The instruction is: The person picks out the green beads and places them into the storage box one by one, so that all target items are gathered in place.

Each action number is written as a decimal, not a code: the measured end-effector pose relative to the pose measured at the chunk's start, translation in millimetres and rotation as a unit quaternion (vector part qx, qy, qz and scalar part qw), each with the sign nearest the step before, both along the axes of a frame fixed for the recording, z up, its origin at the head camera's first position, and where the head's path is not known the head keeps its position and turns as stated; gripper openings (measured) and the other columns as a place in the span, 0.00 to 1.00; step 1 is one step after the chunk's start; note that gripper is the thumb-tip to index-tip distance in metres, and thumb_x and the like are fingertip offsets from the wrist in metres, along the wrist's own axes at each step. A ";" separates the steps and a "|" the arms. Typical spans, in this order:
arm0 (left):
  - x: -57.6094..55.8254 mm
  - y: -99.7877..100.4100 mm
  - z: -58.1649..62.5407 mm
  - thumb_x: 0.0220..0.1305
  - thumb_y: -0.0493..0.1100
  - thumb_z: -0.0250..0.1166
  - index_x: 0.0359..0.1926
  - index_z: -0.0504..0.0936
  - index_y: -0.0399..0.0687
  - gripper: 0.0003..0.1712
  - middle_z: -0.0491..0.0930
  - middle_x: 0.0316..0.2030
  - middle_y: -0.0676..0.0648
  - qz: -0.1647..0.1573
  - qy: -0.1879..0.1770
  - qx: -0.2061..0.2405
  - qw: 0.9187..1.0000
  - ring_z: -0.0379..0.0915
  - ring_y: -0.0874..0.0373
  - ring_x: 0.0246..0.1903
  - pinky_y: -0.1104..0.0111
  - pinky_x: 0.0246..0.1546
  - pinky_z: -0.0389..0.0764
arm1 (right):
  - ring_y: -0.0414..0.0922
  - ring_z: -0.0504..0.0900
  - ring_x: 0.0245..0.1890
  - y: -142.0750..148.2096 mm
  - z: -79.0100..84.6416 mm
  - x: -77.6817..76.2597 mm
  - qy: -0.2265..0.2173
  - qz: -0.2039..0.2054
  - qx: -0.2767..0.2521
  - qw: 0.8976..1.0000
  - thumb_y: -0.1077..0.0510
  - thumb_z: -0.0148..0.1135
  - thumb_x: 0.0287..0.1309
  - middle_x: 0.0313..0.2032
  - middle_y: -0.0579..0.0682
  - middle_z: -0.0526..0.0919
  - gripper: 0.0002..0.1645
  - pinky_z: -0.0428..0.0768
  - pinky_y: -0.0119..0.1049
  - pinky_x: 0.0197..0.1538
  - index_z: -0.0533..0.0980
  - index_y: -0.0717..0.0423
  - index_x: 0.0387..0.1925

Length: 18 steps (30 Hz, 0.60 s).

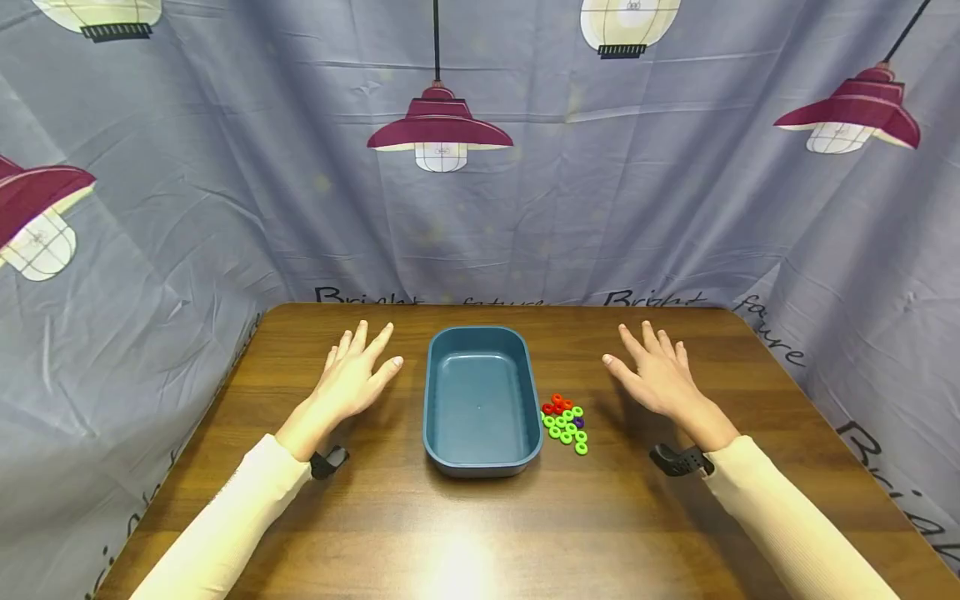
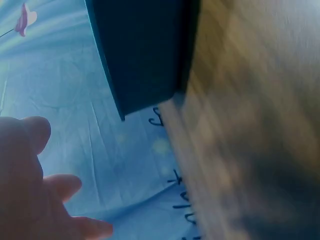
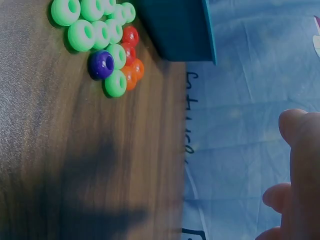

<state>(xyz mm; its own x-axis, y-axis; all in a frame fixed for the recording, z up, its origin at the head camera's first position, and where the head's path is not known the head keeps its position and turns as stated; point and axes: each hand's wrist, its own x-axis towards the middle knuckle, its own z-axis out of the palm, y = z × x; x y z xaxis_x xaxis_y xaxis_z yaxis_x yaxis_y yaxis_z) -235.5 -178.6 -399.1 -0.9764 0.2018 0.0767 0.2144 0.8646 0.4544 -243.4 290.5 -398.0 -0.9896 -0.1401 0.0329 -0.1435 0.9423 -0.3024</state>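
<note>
A blue rectangular bin (image 1: 480, 465) stands in the middle of the wooden table, with nothing inside it. Just right of it lies a cluster of ring-shaped beads (image 1: 566, 437), mostly green, some red and orange. One dark purple bead (image 3: 102, 64) sits among them in the right wrist view. My left hand (image 1: 351, 379) hovers over the table left of the bin, fingers spread and holding nothing. On the other side, beyond the beads, my right hand (image 1: 660, 379) is held palm down with its fingers spread, also holding nothing.
The wooden table (image 1: 360, 533) ends at a back edge against a grey-blue curtain (image 1: 315, 208) printed with lamps and lettering. Black straps (image 1: 678, 460) circle both wrists. The bin's side wall (image 2: 140, 55) rises near my left hand in the left wrist view.
</note>
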 end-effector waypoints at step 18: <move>24.2 33.5 -48.4 0.76 0.51 0.57 0.81 0.54 0.49 0.39 0.54 0.79 0.36 -0.061 -0.057 0.193 0.978 0.51 0.36 0.78 0.39 0.76 0.54 | 0.78 0.45 0.76 -8.1 -10.0 3.7 0.006 0.009 -0.009 1.000 0.31 0.42 0.74 0.77 0.76 0.46 0.47 0.40 0.77 0.72 0.53 0.58 0.79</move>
